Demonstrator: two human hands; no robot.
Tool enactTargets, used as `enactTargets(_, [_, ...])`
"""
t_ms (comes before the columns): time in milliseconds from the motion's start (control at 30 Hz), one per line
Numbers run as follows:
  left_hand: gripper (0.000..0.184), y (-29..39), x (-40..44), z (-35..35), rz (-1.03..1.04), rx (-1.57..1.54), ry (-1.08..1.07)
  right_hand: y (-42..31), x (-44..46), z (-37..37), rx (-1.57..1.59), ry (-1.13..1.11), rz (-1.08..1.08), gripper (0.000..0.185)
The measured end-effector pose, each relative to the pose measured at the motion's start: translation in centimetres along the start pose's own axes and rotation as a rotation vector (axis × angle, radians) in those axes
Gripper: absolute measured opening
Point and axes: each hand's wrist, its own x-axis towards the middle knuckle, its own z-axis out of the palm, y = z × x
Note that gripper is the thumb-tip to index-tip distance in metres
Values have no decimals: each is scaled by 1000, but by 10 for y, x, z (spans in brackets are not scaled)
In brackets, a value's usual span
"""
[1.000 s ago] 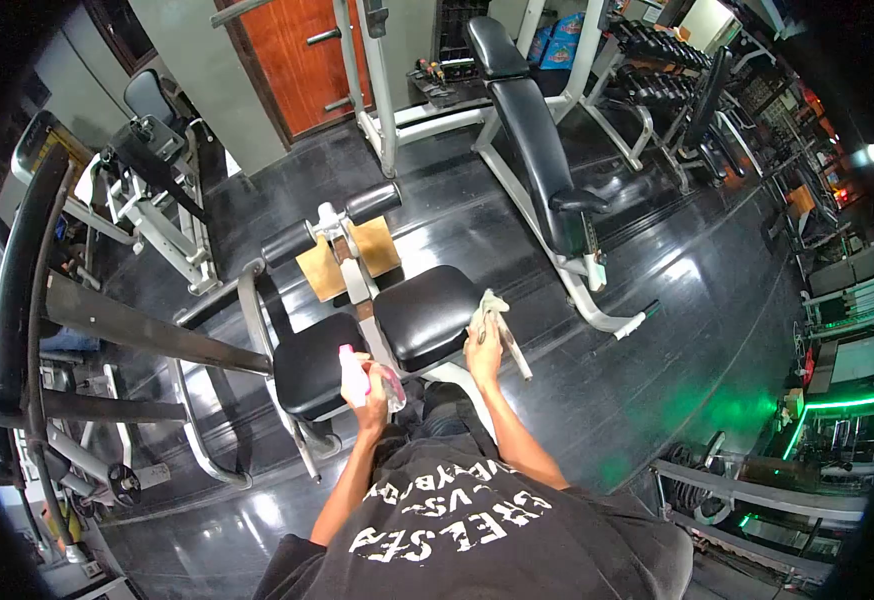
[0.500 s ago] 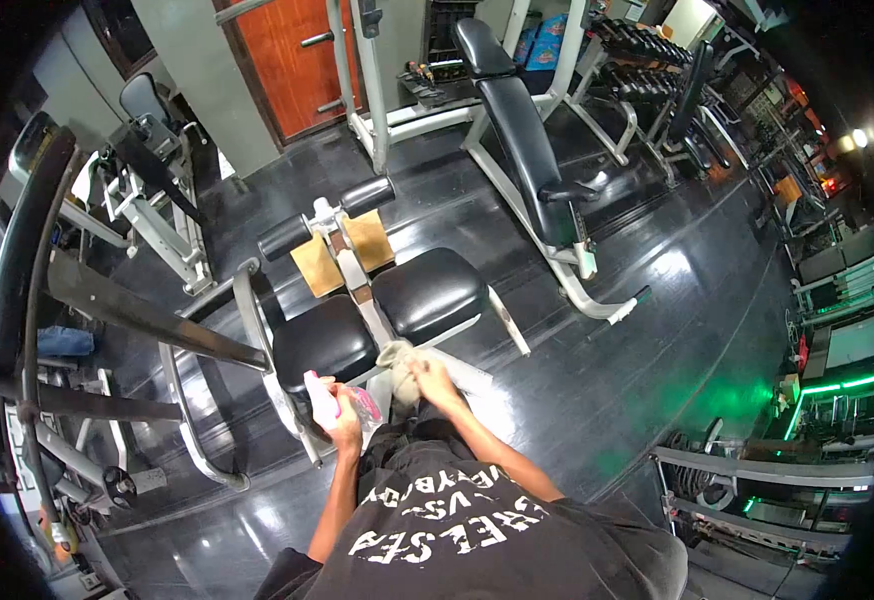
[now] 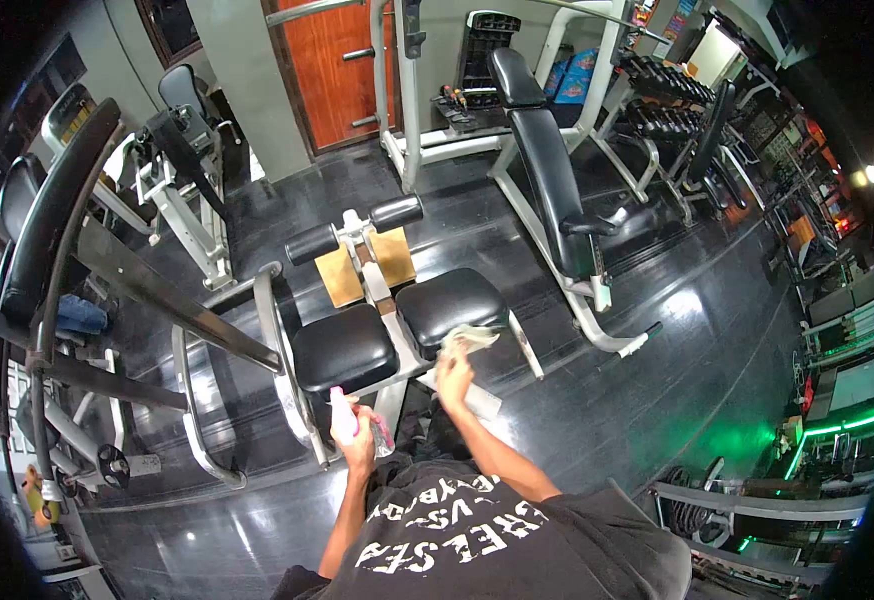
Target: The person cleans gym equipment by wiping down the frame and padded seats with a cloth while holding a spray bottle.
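My left hand is closed around a spray bottle with a white and pink top, held in front of the black left seat pad. Part of its clear pink body shows beside my fingers. A pale, crumpled cloth is gripped in my right hand. The cloth lies against the front edge of the black right seat pad. Both pads belong to one machine, with foam rollers at its far end.
A grey metal frame arm slants close by on the left. Beyond the pads, to the right, stands a long black bench. Dumbbells fill a rack at the back. Yellowish boards lie under the rollers.
My right hand has moved the cloth from near the middle post outward to the right pad's front edge. The left hand still holds the spray bottle. The camera view has shifted slightly.
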Motion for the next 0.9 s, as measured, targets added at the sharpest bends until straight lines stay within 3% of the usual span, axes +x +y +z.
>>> enactTargets(33, [15, -4, -1, -1, -19, 0, 36, -11, -20, 3, 100, -22, -150, 33])
enactTargets(67, [16, -10, -1, -5, 12, 0, 29, -47, -30, -20, -56, -519, 214, 34])
enactTargets(100, [18, -2, 1, -2, 19, -4, 78, -26, -52, 1, 76, -572, -73, 37])
enactTargets(133, [19, 4, 1, -2, 8, 16, 79, -43, -64, -1, 132, -823, 74, 37])
enactTargets(167, [19, 7, 0, -4, -4, 40, 88, -44, -82, 8, 177, -831, -11, 42])
enactTargets(233, [22, 11, -1, -11, 19, 29, 98, -46, -100, 24, 239, -975, 52, 45])
enactTargets(300, [20, 21, -8, -17, 34, 34, 140, -52, -102, 26, 406, -1371, 378, 47])
enactTargets(333, [20, 20, -11, -23, 30, 42, 151, -57, -107, 30, 710, -1559, 602, 43])
enactTargets(467, [17, 10, -23, -47, -2, 103, 226, -76, -115, 48, 677, -1639, 851, 34])
enactTargets(733, [25, 34, -37, -76, 14, 37, 343, -79, -131, 97, 701, -1682, 984, 30])
enactTargets(800, [25, 36, -37, -83, 0, 73, 365, -75, -136, 108, 780, -1551, 1194, 32])
enactTargets(900, [26, 38, -39, -86, -26, 109, 405, -70, -134, 114, 858, -1402, 1332, 34])
